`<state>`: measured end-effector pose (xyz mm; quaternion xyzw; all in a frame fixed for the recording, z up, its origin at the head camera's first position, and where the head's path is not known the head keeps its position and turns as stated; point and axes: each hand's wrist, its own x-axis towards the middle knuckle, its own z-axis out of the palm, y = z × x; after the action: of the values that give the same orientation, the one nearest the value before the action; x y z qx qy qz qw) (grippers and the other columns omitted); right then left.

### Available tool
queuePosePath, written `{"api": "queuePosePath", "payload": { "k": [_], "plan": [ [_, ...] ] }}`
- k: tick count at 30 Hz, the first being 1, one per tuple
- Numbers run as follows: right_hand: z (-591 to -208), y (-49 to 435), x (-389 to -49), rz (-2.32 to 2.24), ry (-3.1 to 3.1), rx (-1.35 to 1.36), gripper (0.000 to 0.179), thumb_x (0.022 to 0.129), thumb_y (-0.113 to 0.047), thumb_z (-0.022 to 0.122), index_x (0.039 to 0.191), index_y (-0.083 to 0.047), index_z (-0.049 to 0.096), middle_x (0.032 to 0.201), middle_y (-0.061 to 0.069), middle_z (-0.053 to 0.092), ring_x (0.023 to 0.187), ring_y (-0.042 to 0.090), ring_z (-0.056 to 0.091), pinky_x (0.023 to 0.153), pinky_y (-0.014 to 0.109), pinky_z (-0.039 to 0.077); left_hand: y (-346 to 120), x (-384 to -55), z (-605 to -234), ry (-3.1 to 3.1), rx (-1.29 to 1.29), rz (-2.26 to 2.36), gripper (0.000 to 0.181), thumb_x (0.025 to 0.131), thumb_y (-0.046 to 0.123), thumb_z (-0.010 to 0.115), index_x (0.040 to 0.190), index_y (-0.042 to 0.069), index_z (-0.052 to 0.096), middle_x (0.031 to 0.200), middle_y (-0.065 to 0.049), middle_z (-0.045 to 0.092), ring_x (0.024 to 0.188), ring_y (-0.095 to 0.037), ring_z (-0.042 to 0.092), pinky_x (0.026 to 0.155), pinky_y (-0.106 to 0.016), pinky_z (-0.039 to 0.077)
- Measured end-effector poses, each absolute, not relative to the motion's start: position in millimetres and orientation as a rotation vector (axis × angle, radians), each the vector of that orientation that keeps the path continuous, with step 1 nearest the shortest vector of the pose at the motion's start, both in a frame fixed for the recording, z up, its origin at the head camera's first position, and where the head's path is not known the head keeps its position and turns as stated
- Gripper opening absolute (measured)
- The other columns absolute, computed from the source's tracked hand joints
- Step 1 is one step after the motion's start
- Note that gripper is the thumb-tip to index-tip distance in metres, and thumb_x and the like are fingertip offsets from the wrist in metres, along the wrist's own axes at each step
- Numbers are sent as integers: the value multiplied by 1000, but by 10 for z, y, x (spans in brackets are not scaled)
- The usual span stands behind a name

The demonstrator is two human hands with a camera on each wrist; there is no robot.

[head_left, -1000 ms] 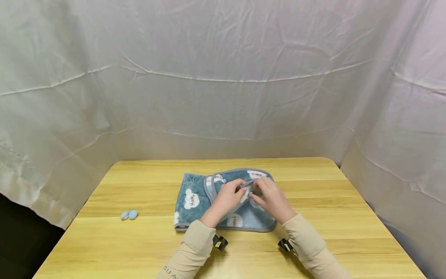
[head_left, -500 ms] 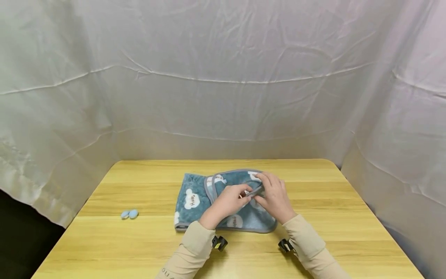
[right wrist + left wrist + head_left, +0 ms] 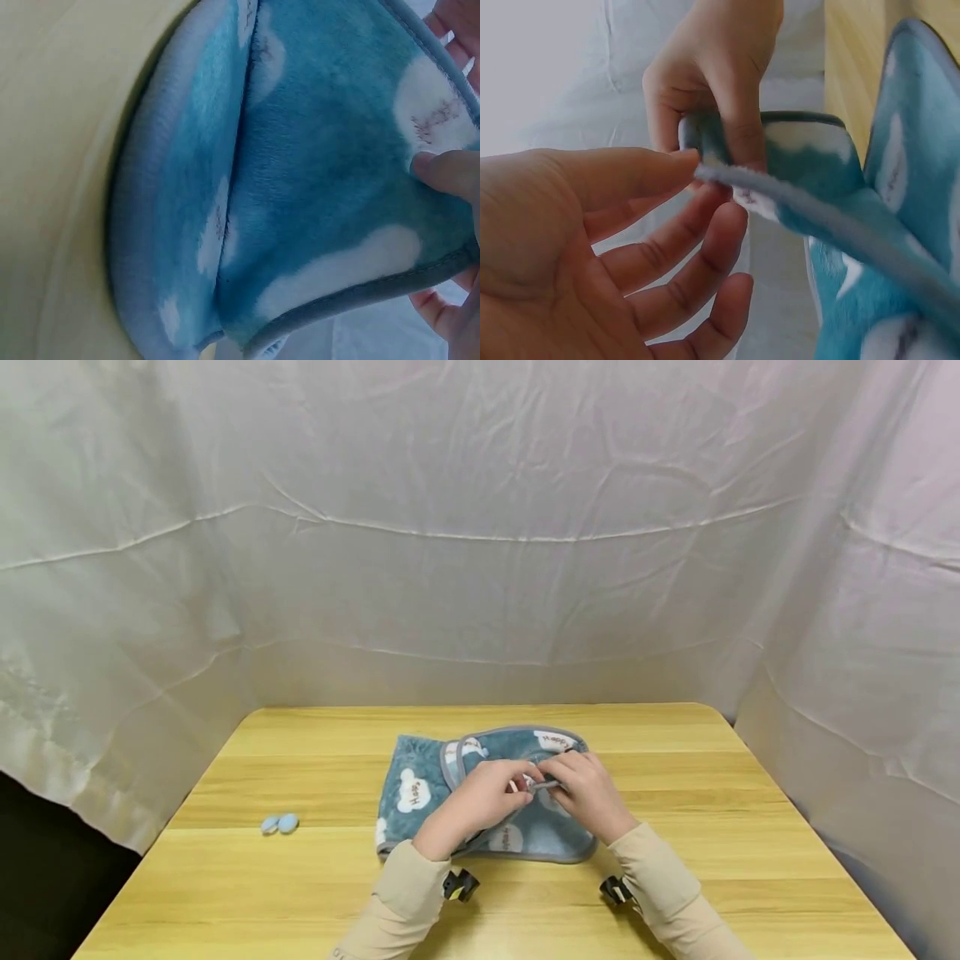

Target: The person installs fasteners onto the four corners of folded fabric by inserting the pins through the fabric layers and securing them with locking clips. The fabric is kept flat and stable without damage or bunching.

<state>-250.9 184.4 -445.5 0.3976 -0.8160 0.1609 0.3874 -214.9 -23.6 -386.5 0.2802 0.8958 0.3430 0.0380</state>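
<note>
A teal fleece blanket (image 3: pixel 427 768) with white patches and grey binding lies folded on the table, part of it lifted by the hands. My left hand (image 3: pixel 476 802) pinches the bound edge between thumb and forefinger, the other fingers loosely bent below, as the left wrist view shows. Close beside it, my right hand (image 3: pixel 592 797) grips a corner of the same lifted layer. In the right wrist view the right thumb (image 3: pixel 442 171) presses on a white patch, its fingers behind the fleece. Between the two hands the raised cloth (image 3: pixel 322 142) is held up from the layer beneath.
Two small light blue oval pieces (image 3: pixel 288 823) lie side by side on the wooden table (image 3: pixel 225 893), left of the blanket. Pale curtains (image 3: pixel 480 593) hang around the back and sides. A small black camera (image 3: pixel 461 886) sits at the left wrist, another (image 3: pixel 615 890) at the right.
My right hand first shifted to the far right part of the blanket, then came back toward the left hand. The left wrist has swung slightly left, and the lifted edge has moved with the hands.
</note>
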Motion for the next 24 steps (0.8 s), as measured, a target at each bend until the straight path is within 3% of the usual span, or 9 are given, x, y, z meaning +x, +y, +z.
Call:
{"api": "queuePosePath", "payload": {
  "k": [7, 15, 24],
  "plan": [
    [-4458, 1854, -2504, 432, -2061, 1042, 30, 67, -1, 77, 93, -14, 70, 90, -2, 69, 83, 15, 61, 71, 34, 48, -616, -2067, -3883, 2837, 858, 972, 22, 95, 15, 63, 117, 13, 66, 88, 2, 66, 72, -6, 57, 64, -23, 47],
    [-4438, 1863, -2513, 455, -2071, 1055, 30, 68, 0, 76, 94, -13, 70, 91, -1, 69, 85, 16, 62, 73, 33, 49, -1355, -2073, -3935, 3092, 610, 812, 10, 88, 10, 69, 97, 9, 67, 82, 0, 67, 72, -11, 59, 64, -28, 49],
    [-4426, 1853, -2515, 422, -2078, 1082, 28, 69, 2, 73, 93, -13, 70, 90, -2, 68, 83, 14, 62, 70, 32, 49, -2345, -1962, -3950, 3069, 298, 684, 19, 90, 12, 66, 106, 2, 64, 93, -15, 66, 76, -22, 61, 62, -37, 48]
  ]
}}
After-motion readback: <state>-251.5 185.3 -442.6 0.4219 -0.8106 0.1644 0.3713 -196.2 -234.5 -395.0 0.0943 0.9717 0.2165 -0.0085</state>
